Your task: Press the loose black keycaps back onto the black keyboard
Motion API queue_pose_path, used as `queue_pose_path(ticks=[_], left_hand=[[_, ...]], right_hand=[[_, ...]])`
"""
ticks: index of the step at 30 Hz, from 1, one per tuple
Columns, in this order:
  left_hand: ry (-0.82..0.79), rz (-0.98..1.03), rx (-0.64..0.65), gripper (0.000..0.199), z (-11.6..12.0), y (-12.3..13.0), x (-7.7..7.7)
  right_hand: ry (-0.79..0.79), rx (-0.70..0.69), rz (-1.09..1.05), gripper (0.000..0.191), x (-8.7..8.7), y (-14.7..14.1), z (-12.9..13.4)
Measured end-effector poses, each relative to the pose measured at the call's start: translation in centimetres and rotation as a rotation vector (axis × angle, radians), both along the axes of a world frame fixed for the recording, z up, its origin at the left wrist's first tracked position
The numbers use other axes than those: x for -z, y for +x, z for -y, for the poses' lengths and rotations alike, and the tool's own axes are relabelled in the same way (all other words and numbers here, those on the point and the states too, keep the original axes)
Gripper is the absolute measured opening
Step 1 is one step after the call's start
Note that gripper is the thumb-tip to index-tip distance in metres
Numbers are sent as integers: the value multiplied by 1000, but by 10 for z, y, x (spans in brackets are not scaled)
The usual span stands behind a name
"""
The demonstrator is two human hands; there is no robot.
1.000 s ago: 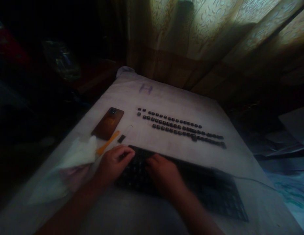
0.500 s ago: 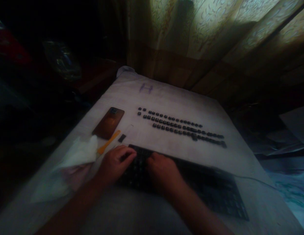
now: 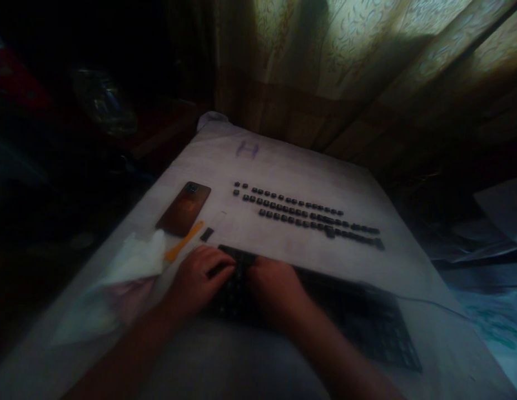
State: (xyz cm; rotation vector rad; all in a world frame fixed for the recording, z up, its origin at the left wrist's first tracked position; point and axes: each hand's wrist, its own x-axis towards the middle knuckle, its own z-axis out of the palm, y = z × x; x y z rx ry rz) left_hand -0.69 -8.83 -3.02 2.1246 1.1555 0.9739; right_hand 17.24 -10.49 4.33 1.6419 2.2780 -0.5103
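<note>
A black keyboard (image 3: pixel 367 311) lies across the near part of the cloth-covered table, its left part under both hands. My left hand (image 3: pixel 202 275) is at its left end, thumb and forefinger brought together over the keys; whatever is between them is too dark to make out. Close beside it, my right hand (image 3: pixel 273 280) rests on the keyboard with fingers curled down, their tips hidden. Several loose black keycaps (image 3: pixel 283 208) lie in three long rows beyond the keyboard. One larger dark piece (image 3: pixel 207 234) sits apart, near the keyboard's top left corner.
Left of the keyboard are an orange pry tool (image 3: pixel 184 242), a brown phone (image 3: pixel 184 208) lying back up, and a crumpled white cloth (image 3: pixel 133 261). A cable (image 3: pixel 429 304) runs off to the right. Behind the table (image 3: pixel 300 158) hangs a patterned curtain (image 3: pixel 346 55).
My left hand has shifted slightly right and my right hand slightly left, so their fingertips are closer together over the keyboard. The laid-out keycaps look the same.
</note>
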Motion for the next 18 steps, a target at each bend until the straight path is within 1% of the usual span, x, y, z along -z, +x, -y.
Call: queue_pose_path(ticks=[5,8,10,11,15,18], left_hand=[[42,-24,38,9,1,0,-2],[106,-124,186,12,6,2,-9],[166,-235,280,16,9,4,-14],[195,-282,302,17,10,4,-17],[288,-369,308,17,11,5,-22],[332,-403,316,15,11,6,-22]], right_hand=[[1,3,-6,25,0,-2,-4],[7,48,-35,24,5,5,-1],[22,90,-112,21,9,11,3],[30,113,-160,20,12,14,5],[76,184,-357,15,22,24,14],[113,208,-482,17,30,29,20]])
